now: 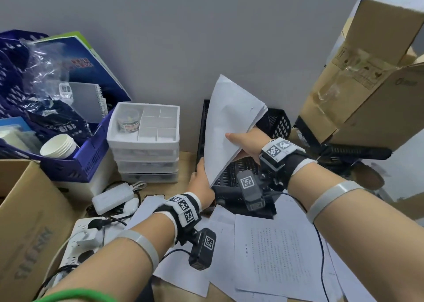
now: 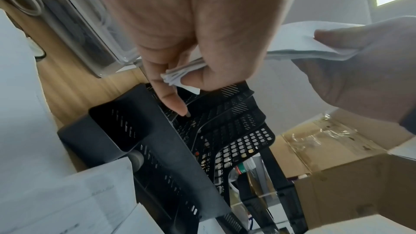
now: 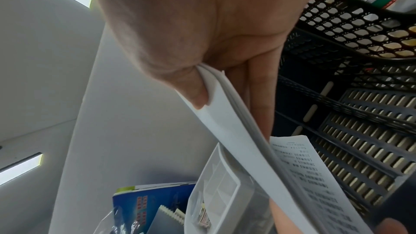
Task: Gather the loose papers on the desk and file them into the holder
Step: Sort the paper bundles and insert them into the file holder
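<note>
A white paper stack (image 1: 227,123) stands tilted on edge above the black slotted file holder (image 1: 231,175). My left hand (image 1: 202,182) pinches the stack's lower corner (image 2: 178,76), thumb over the sheets. My right hand (image 1: 245,141) grips its right edge, thumb in front and fingers behind (image 3: 198,95). The holder's dividers (image 3: 351,122) lie just under the stack; its slots (image 2: 202,118) show below my left fingers. More loose printed sheets (image 1: 275,256) lie on the desk near me.
A white drawer unit (image 1: 144,139) stands left of the holder, a black mesh basket (image 1: 278,123) to its right. A blue crate (image 1: 46,109) and cardboard boxes (image 1: 358,79) flank the desk. A power strip (image 1: 80,237) and cables lie front left.
</note>
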{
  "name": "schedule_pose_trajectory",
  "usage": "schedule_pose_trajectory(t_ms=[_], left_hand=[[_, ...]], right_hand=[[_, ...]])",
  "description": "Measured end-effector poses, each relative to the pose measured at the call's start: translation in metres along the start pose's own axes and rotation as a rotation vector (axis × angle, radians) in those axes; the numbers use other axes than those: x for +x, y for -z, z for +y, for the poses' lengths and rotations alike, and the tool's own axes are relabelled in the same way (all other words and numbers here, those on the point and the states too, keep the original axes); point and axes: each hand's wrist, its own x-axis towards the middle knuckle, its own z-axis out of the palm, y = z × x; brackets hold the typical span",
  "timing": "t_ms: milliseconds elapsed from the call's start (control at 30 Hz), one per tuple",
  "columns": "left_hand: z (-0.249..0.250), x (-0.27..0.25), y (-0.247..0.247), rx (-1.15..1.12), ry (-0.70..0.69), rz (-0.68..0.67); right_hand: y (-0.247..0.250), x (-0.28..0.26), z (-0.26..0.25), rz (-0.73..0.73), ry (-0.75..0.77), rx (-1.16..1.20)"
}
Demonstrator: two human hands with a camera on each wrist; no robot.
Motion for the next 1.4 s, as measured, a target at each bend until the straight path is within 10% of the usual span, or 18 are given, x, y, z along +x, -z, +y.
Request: schedule_pose_trajectory(t_ms=[467, 1067, 1233, 1400], left_hand=[[0.0, 0.099, -0.027, -0.13, 0.079, 0.047], [-0.099, 0.045, 0.028, -0.095, 0.239, 0.283], [-0.168, -0.01, 0.055, 0.42, 0.578, 0.187], [-0.183, -0.034, 0.053, 0.404, 0.431, 0.216]], right_hand=[[0.001, 0.116, 0.035, 0.054, 0.078, -0.274], [-0.053, 0.091, 0.16, -0.13, 0.281, -0.496], [-0.079, 0.046, 0.225, -0.536, 0.073, -0.646], [-0.098, 0.002, 0.283, -0.626, -0.081, -0.976]])
